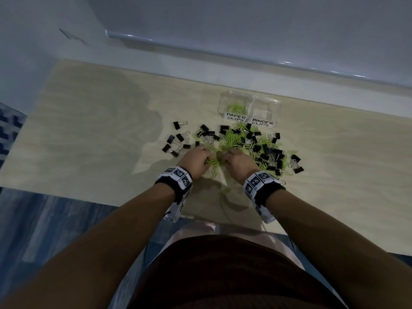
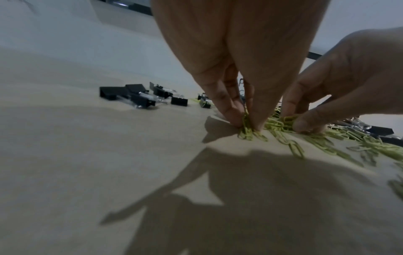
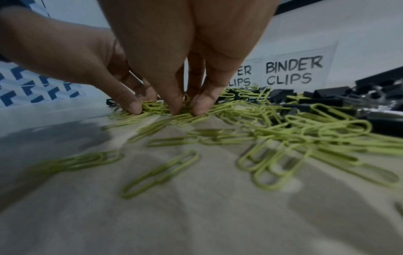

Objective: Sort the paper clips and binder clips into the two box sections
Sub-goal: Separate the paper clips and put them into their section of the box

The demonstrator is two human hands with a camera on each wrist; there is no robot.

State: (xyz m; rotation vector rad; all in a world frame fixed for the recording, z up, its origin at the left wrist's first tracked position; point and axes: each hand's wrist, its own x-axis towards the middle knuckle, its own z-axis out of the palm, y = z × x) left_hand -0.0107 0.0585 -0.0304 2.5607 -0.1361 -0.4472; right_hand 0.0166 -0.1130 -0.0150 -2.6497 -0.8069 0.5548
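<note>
A mixed pile of green paper clips (image 1: 234,137) and black binder clips (image 1: 267,152) lies on the light wooden table (image 1: 100,141). Behind the pile stands a clear two-section box (image 1: 276,108). Its left section, labelled PAPER CLIPS (image 1: 235,117), holds a few green clips. The right section, labelled BINDER CLIPS (image 3: 293,72), looks empty. My left hand (image 2: 247,124) pinches a small bunch of paper clips (image 2: 246,132) at the pile's near edge. Close beside it, my right hand (image 3: 187,110) pinches more paper clips (image 3: 157,107) against the table.
Several binder clips (image 1: 176,139) lie apart to the left of the pile. Loose paper clips (image 3: 161,174) are scattered nearer to me. A thin cable (image 1: 225,204) crosses the table's front edge. A white ledge (image 1: 245,72) runs behind the box.
</note>
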